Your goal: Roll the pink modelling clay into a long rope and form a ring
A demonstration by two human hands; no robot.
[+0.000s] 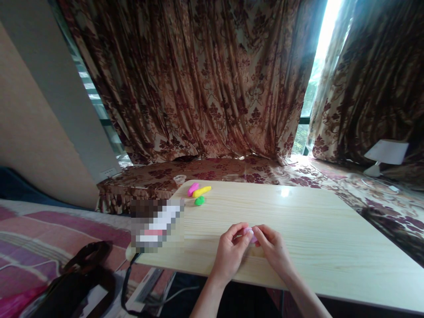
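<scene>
My left hand [231,248] and my right hand [271,247] meet above the near middle of the table. Between their fingertips is a small pale pink lump [253,237] that looks like modelling clay. Thumbs and fingers of both hands are closed on it, and they hide much of its shape. Farther off to the left lie a bright pink piece [192,190], a long yellow piece [202,191] and a rounded green piece [199,201]. These three sit close together, apart from my hands.
The pieces lie on a light wooden table [314,234]. A blurred-out flat object [158,225] is at its left edge, with a black cord hanging below. A clear cup [179,179] stands beyond the far left corner. A white lamp [387,152] is at the far right.
</scene>
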